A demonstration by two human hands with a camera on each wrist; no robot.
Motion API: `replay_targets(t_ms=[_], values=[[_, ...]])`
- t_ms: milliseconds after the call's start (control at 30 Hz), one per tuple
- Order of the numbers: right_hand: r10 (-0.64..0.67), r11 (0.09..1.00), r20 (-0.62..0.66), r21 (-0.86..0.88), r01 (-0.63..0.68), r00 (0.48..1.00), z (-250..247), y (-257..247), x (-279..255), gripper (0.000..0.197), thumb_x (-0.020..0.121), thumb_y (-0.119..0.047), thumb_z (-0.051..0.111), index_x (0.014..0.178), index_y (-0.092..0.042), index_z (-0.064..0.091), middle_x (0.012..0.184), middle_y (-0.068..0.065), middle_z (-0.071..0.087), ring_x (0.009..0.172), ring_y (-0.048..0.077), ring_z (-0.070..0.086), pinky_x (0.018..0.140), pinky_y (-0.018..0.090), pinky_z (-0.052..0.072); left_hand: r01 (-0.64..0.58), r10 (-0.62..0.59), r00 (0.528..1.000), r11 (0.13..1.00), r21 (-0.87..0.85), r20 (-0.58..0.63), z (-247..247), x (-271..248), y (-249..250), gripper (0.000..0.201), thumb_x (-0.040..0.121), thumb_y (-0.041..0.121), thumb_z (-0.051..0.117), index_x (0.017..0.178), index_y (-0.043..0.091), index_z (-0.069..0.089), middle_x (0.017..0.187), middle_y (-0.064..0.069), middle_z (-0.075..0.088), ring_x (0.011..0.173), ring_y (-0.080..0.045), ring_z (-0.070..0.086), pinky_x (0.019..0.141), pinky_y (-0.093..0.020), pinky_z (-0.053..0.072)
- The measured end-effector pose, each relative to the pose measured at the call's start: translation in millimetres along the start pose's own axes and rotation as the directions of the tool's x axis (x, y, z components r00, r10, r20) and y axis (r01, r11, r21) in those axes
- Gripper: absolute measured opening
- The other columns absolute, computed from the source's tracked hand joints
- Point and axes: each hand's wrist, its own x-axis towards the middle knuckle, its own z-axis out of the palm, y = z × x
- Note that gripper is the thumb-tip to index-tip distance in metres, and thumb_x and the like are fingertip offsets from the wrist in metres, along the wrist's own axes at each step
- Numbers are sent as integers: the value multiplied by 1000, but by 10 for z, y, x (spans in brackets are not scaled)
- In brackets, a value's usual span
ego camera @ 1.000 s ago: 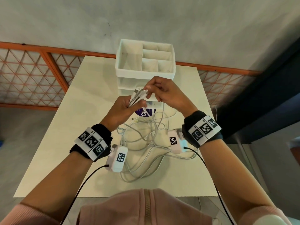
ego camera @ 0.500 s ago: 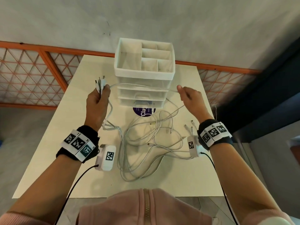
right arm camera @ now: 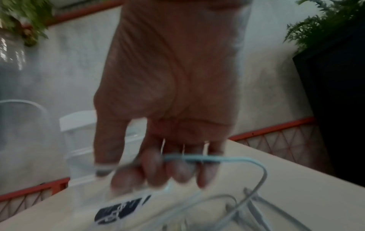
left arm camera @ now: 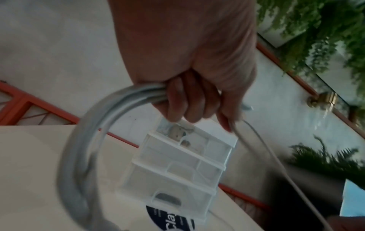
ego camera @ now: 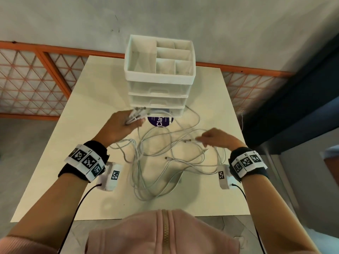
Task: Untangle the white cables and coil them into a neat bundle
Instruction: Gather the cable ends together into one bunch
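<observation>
Several white cables (ego camera: pixel 161 162) lie in a loose tangle on the cream table (ego camera: pixel 73 143). My left hand (ego camera: pixel 135 120) hovers just in front of the drawer unit and grips a bundle of cable ends (ego camera: pixel 137 113). In the left wrist view its fingers (left arm camera: pixel 189 103) curl round the gathered cables (left arm camera: pixel 79 156), which loop downward. My right hand (ego camera: pixel 203 141) is low over the right side of the tangle. In the blurred right wrist view, one white cable (right arm camera: pixel 197 158) runs across its curled fingers (right arm camera: pixel 177 171).
A white drawer unit (ego camera: pixel 159 99) with an open divided top stands at the back middle. A purple round sticker (ego camera: pixel 159 121) lies in front of it. Orange lattice railing (ego camera: pixel 36 85) runs behind the table, and a dark wall stands to the right.
Half a second ago my hands were spread wide with a cable stretched between them. The left hand has swung back to the centre with the cable ends, and the right has dropped to the tangle.
</observation>
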Motion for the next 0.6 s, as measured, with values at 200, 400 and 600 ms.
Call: replay_targets(t_ms=[200,400,600], values=[[231,963,374,-218,-156,898,494,272,17,43,89,-52,54,76,-12,62,76,3,65,62,12,58,69,23,49,50,-128,894,980,190,428,270,-82,4,25,77,37,75,92,18,74,88,-4,74,84,-19,67,70,-28,41],[259,945,244,-263,-193,935,562,289,129,34,75,-25,78,102,-5,70,110,9,67,100,24,62,84,28,48,95,-227,803,961,258,550,454,-135,31,26,64,39,84,63,23,64,57,11,57,57,-9,52,57,-26,32],[48,999,-190,1,-49,981,557,47,470,19,80,-10,69,98,-4,68,104,10,64,107,28,59,84,26,40,30,-223,794,944,329,566,484,-163,30,14,71,40,78,67,32,68,65,12,65,63,-7,57,62,-28,39]])
